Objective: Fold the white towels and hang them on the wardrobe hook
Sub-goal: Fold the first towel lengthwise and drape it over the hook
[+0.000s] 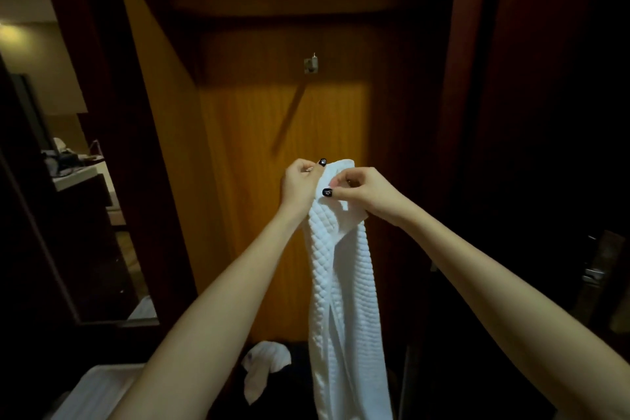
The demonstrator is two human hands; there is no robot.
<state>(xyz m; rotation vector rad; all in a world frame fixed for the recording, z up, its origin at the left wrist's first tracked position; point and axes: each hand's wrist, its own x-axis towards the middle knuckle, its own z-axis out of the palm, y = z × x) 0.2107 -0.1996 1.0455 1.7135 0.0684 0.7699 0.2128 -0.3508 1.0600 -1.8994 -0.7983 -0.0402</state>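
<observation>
White towel (pixel 341 266): quilted weave, bunched lengthwise, hanging in a long drop from chest height down past the bottom of the view. It is in front of the open wardrobe and below the hook, not touching it.

Left hand (pixel 300 184) and right hand (pixel 364 191): both are clenched on the towel's top end, thumbs and fingers pinching the fabric close together. Thumbnails painted black.

Hook (pixel 312 65): one, small, metal, fixed to the wardrobe back panel (pixel 266 147), bare. The panel is orange-brown wood grain, lit in the middle and dark above.

Second towel (pixel 264 365): white, crumpled low on the dark wardrobe floor. Count: two towels.

Lower left: pale striped fabric (pixel 99 389), kind unclear.

Far left: dim room, a counter (pixel 81 170) with blurred clutter on it. Far right: metal door handle (pixel 595 273) on dark wood.
</observation>
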